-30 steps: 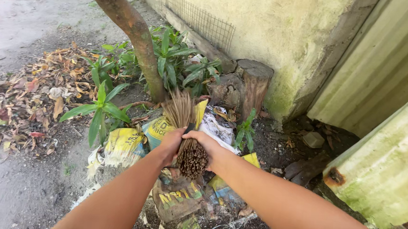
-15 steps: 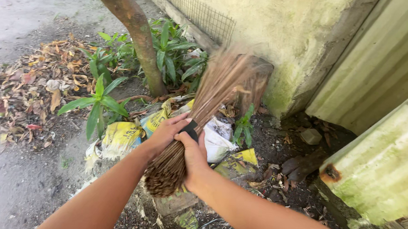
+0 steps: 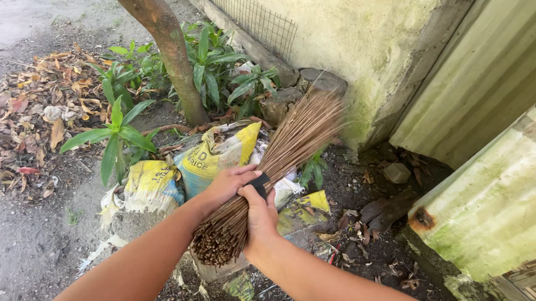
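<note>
A stick broom, a bundle of thin brown ribs bound by a black band, points up and right toward the wall. My left hand wraps the bundle from the left. On the right side, my right hand grips it just below the band. The cut butt ends of the broom face me, above the sacks. Both forearms reach in from the bottom edge.
Filled yellow-and-white sacks lie on the dirt under the broom. A tree trunk and green plants stand left, with dry leaves beyond. A mossy wall, corrugated sheet and log stumps close the right.
The broom swung from pointing straight away to tilting up to the right, and its bristle end now sits steady. Both hands shifted slightly along the bundle.
</note>
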